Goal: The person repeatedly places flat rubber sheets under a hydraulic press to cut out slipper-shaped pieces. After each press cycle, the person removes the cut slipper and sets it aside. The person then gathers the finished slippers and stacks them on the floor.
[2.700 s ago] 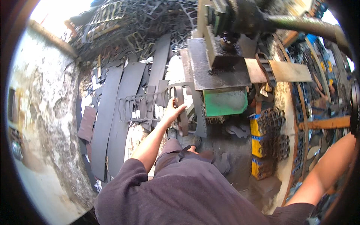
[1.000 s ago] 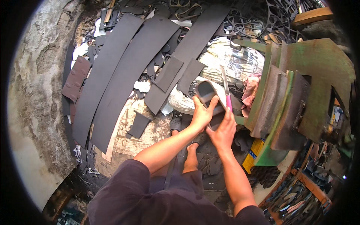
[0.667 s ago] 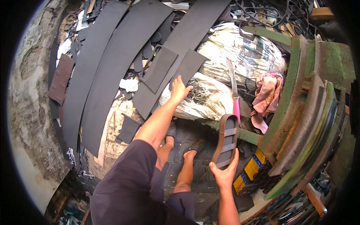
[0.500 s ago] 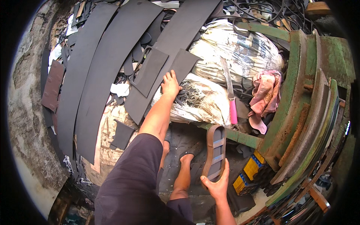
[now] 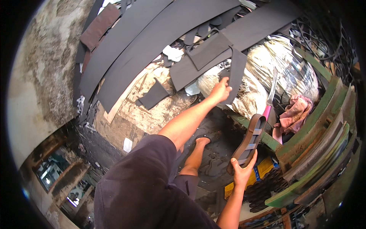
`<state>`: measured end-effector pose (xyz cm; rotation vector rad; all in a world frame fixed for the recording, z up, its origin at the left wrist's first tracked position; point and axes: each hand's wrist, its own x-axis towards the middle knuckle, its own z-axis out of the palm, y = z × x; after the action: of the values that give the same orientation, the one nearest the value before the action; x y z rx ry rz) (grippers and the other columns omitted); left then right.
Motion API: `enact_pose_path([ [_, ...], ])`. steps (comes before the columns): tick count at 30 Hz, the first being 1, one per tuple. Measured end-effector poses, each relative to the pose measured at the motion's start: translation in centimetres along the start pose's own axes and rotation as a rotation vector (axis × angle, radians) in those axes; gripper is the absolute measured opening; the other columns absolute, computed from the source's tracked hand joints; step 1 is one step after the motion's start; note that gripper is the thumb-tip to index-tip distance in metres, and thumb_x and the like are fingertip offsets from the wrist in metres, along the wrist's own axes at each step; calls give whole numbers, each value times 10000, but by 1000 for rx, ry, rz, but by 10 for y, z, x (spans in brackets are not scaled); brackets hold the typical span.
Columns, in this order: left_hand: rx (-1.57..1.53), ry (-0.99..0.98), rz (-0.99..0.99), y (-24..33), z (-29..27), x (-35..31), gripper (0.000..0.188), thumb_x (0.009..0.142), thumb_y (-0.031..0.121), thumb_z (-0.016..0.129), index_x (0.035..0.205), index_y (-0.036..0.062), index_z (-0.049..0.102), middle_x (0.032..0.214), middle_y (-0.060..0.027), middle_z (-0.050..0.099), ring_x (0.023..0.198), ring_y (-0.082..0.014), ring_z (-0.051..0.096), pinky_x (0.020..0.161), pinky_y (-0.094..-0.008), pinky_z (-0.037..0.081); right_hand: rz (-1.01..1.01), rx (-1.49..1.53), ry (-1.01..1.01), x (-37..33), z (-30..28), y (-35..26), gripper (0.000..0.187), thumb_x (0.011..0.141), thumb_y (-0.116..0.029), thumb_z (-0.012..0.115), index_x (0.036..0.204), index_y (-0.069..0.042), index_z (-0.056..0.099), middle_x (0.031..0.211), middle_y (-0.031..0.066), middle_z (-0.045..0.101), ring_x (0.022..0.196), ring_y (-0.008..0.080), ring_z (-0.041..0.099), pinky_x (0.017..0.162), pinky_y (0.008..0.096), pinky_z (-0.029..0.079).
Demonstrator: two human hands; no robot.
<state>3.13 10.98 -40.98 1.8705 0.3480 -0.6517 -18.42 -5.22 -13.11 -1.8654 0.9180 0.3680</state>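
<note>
My left hand [image 5: 221, 91] is closed on the near edge of a small black foam-like sheet piece [image 5: 238, 70], which stands tilted beside the white sacks. My right hand [image 5: 244, 170] grips the lower end of a sole-shaped cutting die [image 5: 248, 138], a brown band with several crossbars inside, held upright with its long axis leaning right. Long black sheets [image 5: 141, 49] lie across the bench beyond my left arm. Another dark offcut [image 5: 154, 94] rests on the worn board. The fingertips under the sheet piece are partly hidden.
A white sack [image 5: 284, 63] bulges at the back right, with a pink-handled knife [image 5: 273, 89] against it. A pink cloth [image 5: 295, 114] hangs by the green metal frame [image 5: 323, 108]. Yellow boxes [image 5: 265, 168] sit low at right. A stained wall [image 5: 49, 68] closes the left side.
The view has turned, so the bench appears rotated clockwise. My left hand has drawn the small sheet piece nearer and tilted it up. My right hand still holds the die.
</note>
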Motion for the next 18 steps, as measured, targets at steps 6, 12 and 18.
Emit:
enact_pose_path([
  [6, -220, -108, -27, 31, -10, -37, 677, 946, 254, 757, 1507, 22, 457, 1287, -192, 675, 1100, -272, 701, 951, -385, 559, -126, -97, -62, 13, 0, -17, 1108, 728, -190, 907, 1619, -36, 267, 1610, 206, 351, 1472, 318, 359, 1223, 433, 270],
  [12, -230, 654, 1, -124, -63, 2, 527, 920, 350, 792, 1277, 22, 584, 1016, -131, 742, 941, -234, 721, 839, -382, 576, -110, -180, -37, 30, 13, -14, 1128, 697, -128, 887, 1634, -66, 262, 1636, 183, 325, 1516, 314, 305, 1247, 439, 233],
  [18, 310, 650, -765, -362, -186, -2, 972, 831, 531, 809, 1521, -24, 406, 1442, -292, 553, 1358, -394, 535, 1116, -445, 446, -150, -230, -62, 80, 41, 26, 1127, 725, -277, 898, 1632, -51, 269, 1657, 192, 296, 1540, 320, 268, 1259, 452, 200],
])
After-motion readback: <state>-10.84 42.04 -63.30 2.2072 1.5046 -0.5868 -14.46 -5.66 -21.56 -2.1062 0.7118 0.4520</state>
